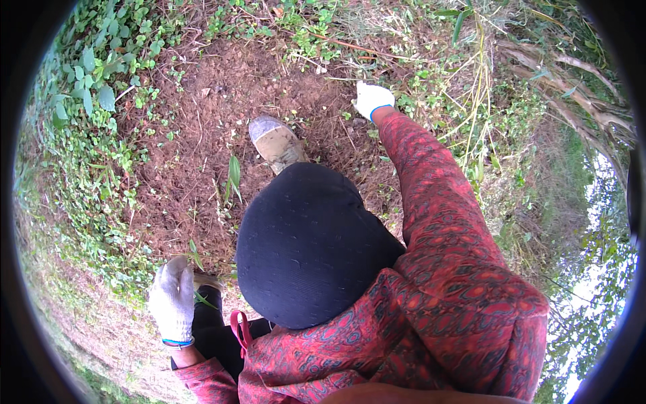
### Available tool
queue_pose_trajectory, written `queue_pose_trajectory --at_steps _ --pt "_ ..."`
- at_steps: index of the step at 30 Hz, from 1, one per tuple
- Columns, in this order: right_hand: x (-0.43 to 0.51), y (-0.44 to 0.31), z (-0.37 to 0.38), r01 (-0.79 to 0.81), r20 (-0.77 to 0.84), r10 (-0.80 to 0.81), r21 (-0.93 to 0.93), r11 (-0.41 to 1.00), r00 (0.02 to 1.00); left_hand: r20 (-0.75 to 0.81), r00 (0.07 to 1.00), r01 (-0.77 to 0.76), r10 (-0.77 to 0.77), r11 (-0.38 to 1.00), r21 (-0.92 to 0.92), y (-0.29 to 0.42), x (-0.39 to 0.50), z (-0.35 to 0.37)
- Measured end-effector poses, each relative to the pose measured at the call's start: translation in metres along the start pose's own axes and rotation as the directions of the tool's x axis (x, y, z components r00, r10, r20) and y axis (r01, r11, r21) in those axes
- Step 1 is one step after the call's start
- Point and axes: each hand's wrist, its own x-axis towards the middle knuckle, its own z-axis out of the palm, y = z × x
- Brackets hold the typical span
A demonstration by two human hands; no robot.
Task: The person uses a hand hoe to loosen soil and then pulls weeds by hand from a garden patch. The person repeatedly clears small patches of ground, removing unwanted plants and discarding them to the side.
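My right hand (374, 99), in a white knit glove with a blue cuff edge, reaches out low over the soil's weedy margin. Its fingers are curled. A thin stem or stick (345, 79) lies just beyond the knuckles; whether the hand grips it is unclear. My left hand (173, 298), gloved the same way, hangs beside my leg at the lower left with fingers bent, and their tips are partly hidden. Narrow green leaves (195, 254) show near those fingers, apart from or behind them. Bare reddish soil (202, 121) spreads before me.
My muddy boot (276, 141) stands on the soil, below my bent knee (313, 242) in dark trousers. Leafy weeds (96, 81) line the left side. Long pale stalks (474, 106) and woody branches (565, 81) rise at the right. A small leafy plant (233, 174) grows near the knee.
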Motion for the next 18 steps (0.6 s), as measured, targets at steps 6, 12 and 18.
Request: queue_pose_trajectory --at_steps 6,12,18 --pt "0.012 0.064 -0.020 -0.090 -0.082 0.074 -0.210 0.974 0.994 0.027 0.997 0.071 -0.071 0.997 -0.010 -0.004 -0.009 -0.005" --pt "0.024 0.147 -0.074 -0.480 -0.192 0.458 -0.090 0.873 0.868 0.027 0.998 0.060 -0.059 0.998 -0.025 -0.011 -0.017 -0.009" --pt "-0.016 0.116 -0.048 -0.317 0.005 0.318 -0.064 0.946 0.948 0.004 0.999 0.047 -0.047 0.999 -0.010 -0.016 -0.020 -0.008"
